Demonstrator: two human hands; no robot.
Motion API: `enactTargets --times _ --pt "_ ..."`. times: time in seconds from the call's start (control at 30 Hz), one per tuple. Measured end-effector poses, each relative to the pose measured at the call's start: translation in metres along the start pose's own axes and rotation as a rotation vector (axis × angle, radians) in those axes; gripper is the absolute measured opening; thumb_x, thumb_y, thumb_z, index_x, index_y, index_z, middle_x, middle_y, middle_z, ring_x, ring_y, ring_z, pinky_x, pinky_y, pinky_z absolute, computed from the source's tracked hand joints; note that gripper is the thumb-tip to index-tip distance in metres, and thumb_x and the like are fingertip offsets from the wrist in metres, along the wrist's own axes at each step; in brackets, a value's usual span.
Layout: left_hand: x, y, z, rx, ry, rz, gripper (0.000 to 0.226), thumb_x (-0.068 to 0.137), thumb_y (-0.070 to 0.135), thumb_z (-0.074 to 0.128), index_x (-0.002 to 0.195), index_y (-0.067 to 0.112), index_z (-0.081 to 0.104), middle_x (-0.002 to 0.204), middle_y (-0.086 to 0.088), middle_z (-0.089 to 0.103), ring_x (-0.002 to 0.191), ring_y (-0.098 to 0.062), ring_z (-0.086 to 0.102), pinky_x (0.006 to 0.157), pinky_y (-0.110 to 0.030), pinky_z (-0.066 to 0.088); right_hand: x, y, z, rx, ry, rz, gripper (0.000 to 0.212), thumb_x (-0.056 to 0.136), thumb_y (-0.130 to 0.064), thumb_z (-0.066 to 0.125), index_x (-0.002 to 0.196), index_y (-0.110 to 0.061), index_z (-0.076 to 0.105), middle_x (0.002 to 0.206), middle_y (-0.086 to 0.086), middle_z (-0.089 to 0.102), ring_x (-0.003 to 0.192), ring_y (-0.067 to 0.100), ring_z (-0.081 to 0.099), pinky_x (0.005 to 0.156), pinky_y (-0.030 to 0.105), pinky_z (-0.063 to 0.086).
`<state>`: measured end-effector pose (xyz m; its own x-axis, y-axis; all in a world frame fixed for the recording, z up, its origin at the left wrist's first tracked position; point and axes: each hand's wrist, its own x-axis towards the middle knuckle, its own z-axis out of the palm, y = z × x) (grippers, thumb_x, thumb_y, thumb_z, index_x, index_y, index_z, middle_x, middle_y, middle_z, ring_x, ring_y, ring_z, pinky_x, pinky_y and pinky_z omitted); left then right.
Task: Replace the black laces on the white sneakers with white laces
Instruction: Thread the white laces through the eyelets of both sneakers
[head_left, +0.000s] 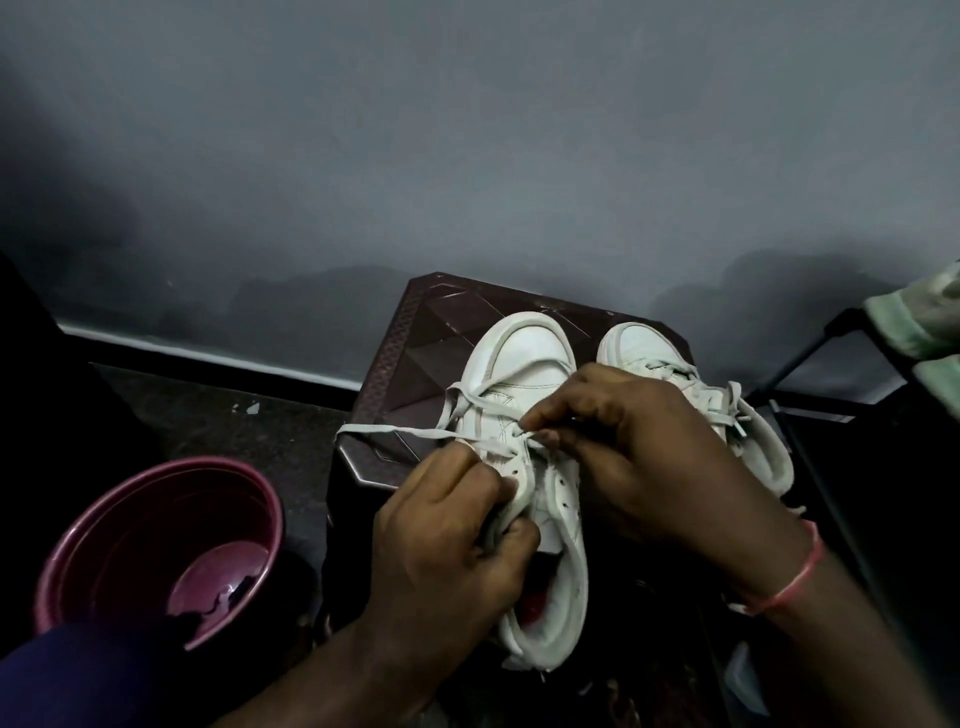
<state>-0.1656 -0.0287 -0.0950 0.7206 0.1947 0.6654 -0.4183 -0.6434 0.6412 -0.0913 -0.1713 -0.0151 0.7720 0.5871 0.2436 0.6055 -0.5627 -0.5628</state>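
A dim grey wall behind a dark brown stool carrying both sneakers. Left hand closed on the near sneaker — right hand pinches the white lace tip at an eyelet; next, thread it through

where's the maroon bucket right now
In the head view the maroon bucket sits on the floor at lower left, just left of the dark stool holding the two white sneakers, beside the left hand.

Dark brown faceted stool bearing two white sneakers side by side, toes toward wall.
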Motion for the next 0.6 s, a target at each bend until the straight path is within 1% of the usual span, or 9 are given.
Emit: enactTargets --times 0.1,0.17,0.2,0.27,0.33,0.4,0.5,0.6 --pt "0.0 -0.001 0.0 0.02 0.025 0.025 0.017 0.069 0.011 0.068 0.068 0.012 0.051 0.067 0.002 0.046 0.059 -0.016 0.047 0.056 -0.025 0.039 -0.001 -0.003 0.003 -0.069 -0.072 -0.073 0.025 0.08 -0.009 0.061 0.094 -0.021 0.077 0.086 -0.012 0.058 0.082 0.004 0.058 0.068 0.006 0.04" --pt "0.0 -0.001 0.0 0.017 0.028 0.024 0.016 0.07 0.013 0.065 0.066 0.01 0.05 0.066 0.002 0.046 0.059 -0.015 0.046 0.057 -0.023 0.038 -0.001 -0.008 0.003 -0.096 -0.11 -0.083 0.026 0.079 -0.012 0.057 0.094 -0.024 0.076 0.086 -0.013 0.06 0.08 0.005 0.059 0.068 0.01 0.043" --pt "0.0 -0.001 0.0 0.014 0.024 0.026 0.016 0.07 0.013 0.064 0.065 0.009 0.05 0.066 0.001 0.046 0.059 -0.016 0.046 0.057 -0.024 0.038 -0.001 -0.011 0.002 -0.087 -0.12 -0.068 0.025 0.08 -0.013 0.057 0.094 -0.026 0.074 0.086 -0.013 0.062 0.079 0.005 0.06 0.068 0.013 0.044" --pt "0.0 -0.001 0.0 0.017 0.016 0.039 0.016 0.07 0.012 0.064 0.064 0.007 0.051 0.066 0.0 0.045 0.059 -0.018 0.046 0.055 -0.028 0.039 -0.001 -0.015 -0.001 -0.022 -0.125 -0.026 0.024 0.08 -0.01 0.059 0.093 -0.03 0.063 0.081 -0.012 0.064 0.074 0.008 0.061 0.065 0.016 0.045" --pt "-0.001 -0.001 0.001 0.025 0.01 0.049 0.016 0.069 0.01 0.065 0.064 0.006 0.051 0.066 0.0 0.046 0.059 -0.018 0.046 0.054 -0.031 0.039 0.0 -0.017 -0.003 0.012 -0.135 -0.008 0.029 0.08 -0.006 0.061 0.09 -0.032 0.051 0.078 -0.009 0.063 0.068 0.013 0.06 0.061 0.019 0.044" --pt "-0.001 -0.002 0.001 0.029 0.0 0.05 0.017 0.069 0.01 0.067 0.063 0.006 0.051 0.066 0.0 0.046 0.059 -0.019 0.045 0.053 -0.033 0.039 0.0 -0.019 -0.004 -0.014 -0.158 -0.012 0.034 0.079 -0.004 0.061 0.087 -0.032 0.045 0.075 -0.009 0.062 0.065 0.014 0.058 0.058 0.017 0.04" --pt "-0.001 -0.002 0.001 0.035 -0.013 0.06 0.018 0.07 0.011 0.066 0.062 0.005 0.051 0.066 -0.001 0.045 0.059 -0.019 0.045 0.053 -0.034 0.039 0.002 -0.023 -0.005 -0.056 -0.21 -0.03 0.036 0.077 -0.002 0.061 0.086 -0.031 0.043 0.072 -0.01 0.059 0.064 0.01 0.057 0.058 0.014 0.038" --pt "-0.002 -0.003 0.002 0.022 -0.009 0.087 0.02 0.071 0.013 0.066 0.065 0.011 0.047 0.067 0.0 0.044 0.059 -0.019 0.043 0.053 -0.032 0.037 0.004 -0.028 -0.006 -0.116 -0.24 -0.039 0.041 0.076 -0.001 0.059 0.081 -0.036 0.037 0.067 -0.011 0.055 0.062 0.004 0.052 0.057 0.013 0.036"
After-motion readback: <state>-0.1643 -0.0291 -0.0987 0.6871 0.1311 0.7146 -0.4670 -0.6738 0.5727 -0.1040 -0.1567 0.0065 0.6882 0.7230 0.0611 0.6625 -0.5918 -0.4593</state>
